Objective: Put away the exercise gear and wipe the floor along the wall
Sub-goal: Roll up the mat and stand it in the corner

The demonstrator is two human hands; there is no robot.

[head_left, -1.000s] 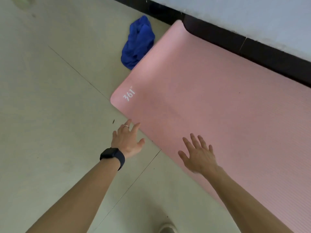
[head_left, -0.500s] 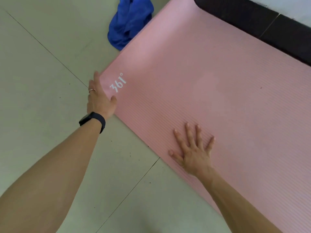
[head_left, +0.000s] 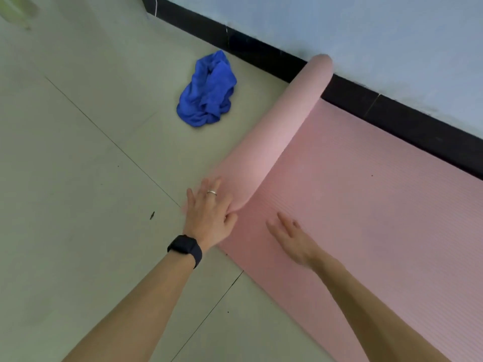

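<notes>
You're right at the start of this one. Your left grip (head_left: 209,207) has the near end of the roll (head_left: 287,131), with the fingers draped over the top and the thumb tucked in at the curl, so it's holding the mat (head_left: 366,192) there. Your right grip (head_left: 290,236) is open with straight fingers, low over the flat part just right of the left one. It's blurry, so I can't tell if it's actually touching.

The roll runs from your left grip straight away to the baseboard (head_left: 261,53), and it looks only a turn or so thick. Nearly all of the mat lies flat, stretching off to the right of your right grip along the wall (head_left: 366,35).

So what's done is the first curl of the roll, and pretty much everything else is left. Roll up the rest, and I'd get that right grip onto the roll further out so it doesn't go cone-shaped on you. Then it needs stashing, and no spot for that is in view.

The wiping hasn't begun as far as I can see. The blue cloth (head_left: 206,92) sits bunched on the floor (head_left: 78,178) well past your left grip, near the baseboard, with nothing touching it. There are a few dark specks on the floor left of that grip too.
</notes>
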